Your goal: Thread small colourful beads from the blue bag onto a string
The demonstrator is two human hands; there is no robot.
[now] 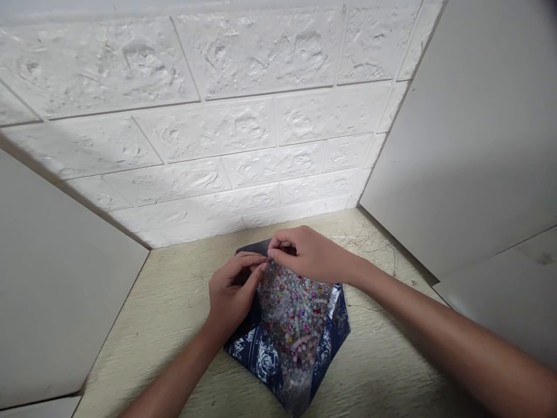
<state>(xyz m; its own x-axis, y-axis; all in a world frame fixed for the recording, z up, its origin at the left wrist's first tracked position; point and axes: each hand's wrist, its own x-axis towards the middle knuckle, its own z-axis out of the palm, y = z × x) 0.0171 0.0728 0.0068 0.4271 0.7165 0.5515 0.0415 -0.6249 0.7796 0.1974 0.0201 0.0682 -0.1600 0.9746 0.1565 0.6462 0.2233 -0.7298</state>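
Observation:
Many small beads (296, 313), mostly clear and white with some pink, red and yellow ones, lie heaped in a dark blue folded holder (265, 357) with a white rose print. Over its far end, my left hand (232, 284) pinches with thumb and forefinger. Close beside it, my right hand (300, 249) pinches too, the two sets of fingertips nearly touching. Something tiny and reddish shows at the left fingertips, perhaps a bead. What the right fingers hold is too small to make out.
The holder rests on a pale wooden surface (174, 325). A white brick-patterned wall (243, 128) rises behind it. White panels stand at the left (56, 278) and right (474, 139). Loose thin threads (369, 247) lie near the right panel.

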